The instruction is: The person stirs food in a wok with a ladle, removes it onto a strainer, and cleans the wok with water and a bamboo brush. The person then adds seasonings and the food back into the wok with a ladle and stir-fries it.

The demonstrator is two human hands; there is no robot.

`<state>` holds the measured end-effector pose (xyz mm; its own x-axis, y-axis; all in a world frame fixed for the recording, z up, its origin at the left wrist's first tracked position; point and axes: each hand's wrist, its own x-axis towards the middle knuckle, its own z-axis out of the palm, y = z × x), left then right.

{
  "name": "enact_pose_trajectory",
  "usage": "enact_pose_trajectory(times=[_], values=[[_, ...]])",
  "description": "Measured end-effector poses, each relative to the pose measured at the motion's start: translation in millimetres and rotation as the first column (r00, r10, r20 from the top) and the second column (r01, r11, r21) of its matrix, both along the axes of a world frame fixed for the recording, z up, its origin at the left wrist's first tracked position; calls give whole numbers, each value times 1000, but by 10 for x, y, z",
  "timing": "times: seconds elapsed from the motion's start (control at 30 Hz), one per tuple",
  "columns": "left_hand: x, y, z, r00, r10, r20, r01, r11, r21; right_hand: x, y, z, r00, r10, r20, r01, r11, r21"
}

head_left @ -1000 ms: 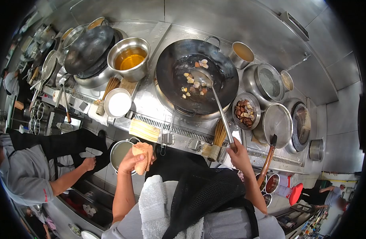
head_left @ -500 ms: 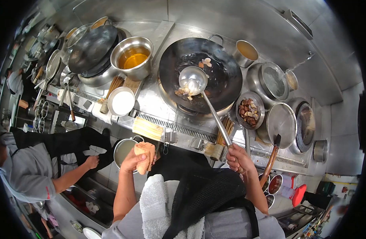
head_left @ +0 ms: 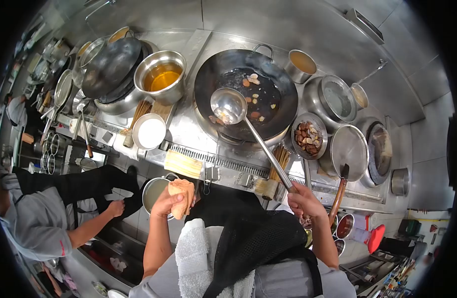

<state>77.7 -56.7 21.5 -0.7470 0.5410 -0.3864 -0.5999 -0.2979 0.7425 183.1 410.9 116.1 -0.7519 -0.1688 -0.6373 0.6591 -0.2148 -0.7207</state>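
My right hand (head_left: 306, 201) is closed around the handle of a long metal ladle (head_left: 268, 155). The ladle's bowl rests low inside a black wok (head_left: 206, 74), toward its left front side. Several small pale and reddish-brown food pieces (head_left: 253, 79) lie scattered over the wok's shiny bottom; the bowl partly covers others. My left hand (head_left: 163, 203) grips a folded orange-brown cloth (head_left: 182, 195), held in front of the stove edge and apart from the wok. Right of the wok sits a perforated ladle (head_left: 315, 119) filled with brown and pale pieces.
A pot of amber liquid (head_left: 181, 58) and a bowl of white contents (head_left: 135, 133) stand left. On the right are a mesh strainer (head_left: 348, 154), a pot with cloudy liquid (head_left: 348, 89) and a small pot (head_left: 301, 66). A co-worker's arm (head_left: 96, 223) is at far left.
The ladle's bowl has shifted left and slightly down in the wok. More food pieces now show spread across the wok's bottom. My left hand keeps the cloth in nearly the same place.
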Motion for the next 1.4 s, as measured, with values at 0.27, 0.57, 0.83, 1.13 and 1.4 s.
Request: enact_pose_trajectory(times=[0.27,0.57,0.83,1.13,1.4], values=[[-46,-13,-27,999,-42,3,41,998,47,-23,-37,93,985,89,-151,-43,959,281],[16,-102,-32,996,57,-61,-46,986,161,-759,50,-146,889,-51,-454,296,822,487],[284,-276,-306,968,246,47,-251,956,153,-1225,280,-605,908,-65,-414,276,836,474],[463,-353,-361,934,351,71,-353,936,15,-1014,148,-742,931,3,-365,201,830,520],[359,-324,-417,935,340,99,-346,937,54,-1186,278,-1656,532,373,-760,493,593,636]])
